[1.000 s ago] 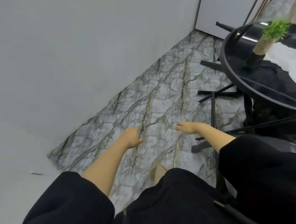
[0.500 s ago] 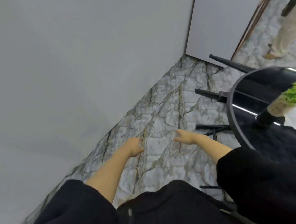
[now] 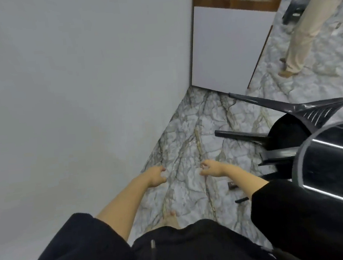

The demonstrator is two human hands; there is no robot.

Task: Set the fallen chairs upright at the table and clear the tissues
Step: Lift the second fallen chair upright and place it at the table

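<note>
A black plastic chair (image 3: 287, 127) lies on its side on the marble floor, legs pointing left toward the wall, its seat against the round black glass table (image 3: 333, 162) at the right edge. My left hand (image 3: 156, 176) and my right hand (image 3: 212, 169) hang in front of me over the floor, fingers loosely curled and holding nothing, both well left of the chair. No tissues show in this view.
A grey wall (image 3: 69, 97) runs close along the left, ending at a white panel (image 3: 227, 49) under a wood frame. Another person's legs (image 3: 301, 33) stand at the far right. A small dark object (image 3: 232, 184) lies on the floor near my right forearm.
The view has swung up and left: the fallen chair and the far person come into sight, while the plant and white tissues on the table leave it. My hands stay empty.
</note>
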